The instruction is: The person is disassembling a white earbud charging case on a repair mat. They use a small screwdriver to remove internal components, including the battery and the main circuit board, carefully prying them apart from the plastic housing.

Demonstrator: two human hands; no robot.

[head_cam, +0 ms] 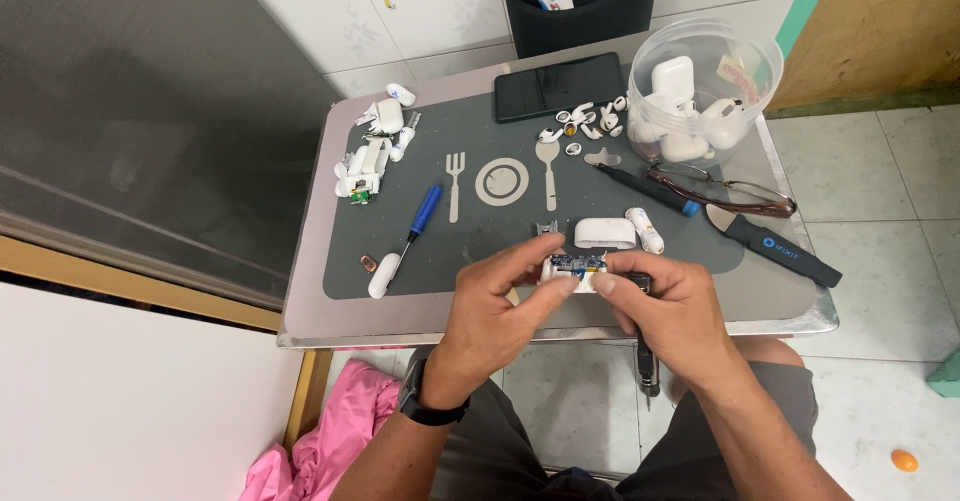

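Both of my hands meet over the front edge of a small metal table (310, 301). Between my left hand (500, 301) and my right hand (670, 306) I hold a small white earbud-case inner part with a blue circuit board (575, 266) showing on top. My right hand also grips a dark tool (645, 361) whose shaft points down below the table edge. Just beyond my fingers lie a white case shell (604, 232) and a small white cylinder (645, 230).
A dark grey mat (400, 261) with a cutlery print covers the table. On it: blue-handled screwdriver (420, 216), white case parts (370, 151), black phone (558, 86), loose earbud pieces (585, 121), clear tub of white cases (700, 91), glasses (730, 196), black pry tool (780, 249). Pink cloth (330, 441) lies below.
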